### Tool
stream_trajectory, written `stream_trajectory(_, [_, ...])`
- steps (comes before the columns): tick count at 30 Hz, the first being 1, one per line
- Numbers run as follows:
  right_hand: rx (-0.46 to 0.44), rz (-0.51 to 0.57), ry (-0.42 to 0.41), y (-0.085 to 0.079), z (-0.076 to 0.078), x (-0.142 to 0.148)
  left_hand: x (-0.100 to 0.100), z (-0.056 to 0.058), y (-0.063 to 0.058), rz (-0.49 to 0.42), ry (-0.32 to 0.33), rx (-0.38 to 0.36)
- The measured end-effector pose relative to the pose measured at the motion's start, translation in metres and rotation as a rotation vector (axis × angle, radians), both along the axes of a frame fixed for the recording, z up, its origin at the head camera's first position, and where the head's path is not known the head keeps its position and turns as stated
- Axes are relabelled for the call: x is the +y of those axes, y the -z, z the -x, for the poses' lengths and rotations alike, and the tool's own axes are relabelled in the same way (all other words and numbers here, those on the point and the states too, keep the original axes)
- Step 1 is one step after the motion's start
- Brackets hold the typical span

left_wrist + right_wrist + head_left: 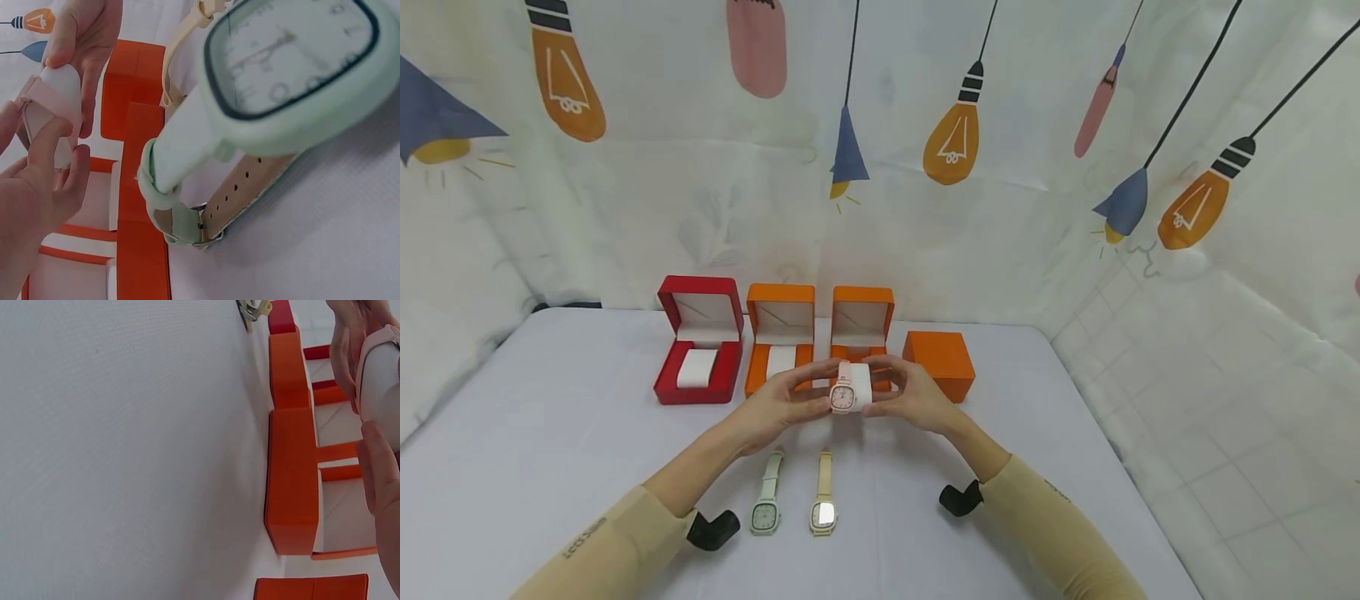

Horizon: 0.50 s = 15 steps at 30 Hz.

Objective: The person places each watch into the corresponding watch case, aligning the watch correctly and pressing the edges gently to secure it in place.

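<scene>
Both hands hold a pink wristwatch (842,397), wrapped round a white watch cushion (861,385), above the table in front of the boxes. My left hand (781,410) pinches the watch side, its fingers on the pink strap (53,100) in the left wrist view. My right hand (917,398) grips the cushion from the other side, thumb and fingers at its end. Nearer me lie a green watch (765,512) and a cream watch (823,512), dials toward me. The green watch looms large in the left wrist view.
An open red box (726,375) and an open orange box (757,367), each with a white cushion, stand at the back. Another open orange box (862,293) is partly hidden behind the hands. A shut orange box (940,358) stands to the right. Patterned cloth (895,233) hangs behind.
</scene>
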State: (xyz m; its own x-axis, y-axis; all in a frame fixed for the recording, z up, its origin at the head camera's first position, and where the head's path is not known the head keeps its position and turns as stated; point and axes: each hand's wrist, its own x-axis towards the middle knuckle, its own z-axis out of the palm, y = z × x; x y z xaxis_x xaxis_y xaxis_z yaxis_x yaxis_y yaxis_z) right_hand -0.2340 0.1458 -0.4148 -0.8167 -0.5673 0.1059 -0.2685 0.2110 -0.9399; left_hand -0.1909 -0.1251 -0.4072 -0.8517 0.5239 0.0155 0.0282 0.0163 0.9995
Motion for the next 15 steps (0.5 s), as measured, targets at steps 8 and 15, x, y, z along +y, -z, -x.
stream_trajectory(8, [0.021, -0.002, 0.018, -0.0015, -0.0012, -0.002, 0.0017, 0.0025, 0.001, 0.022, -0.019, 0.005])
stream_trajectory(15, [0.007, 0.033, 0.01, 0.0011, -0.0004, -0.0016, 0.0041, 0.0022, 0.0018, 0.018, -0.037, -0.003])
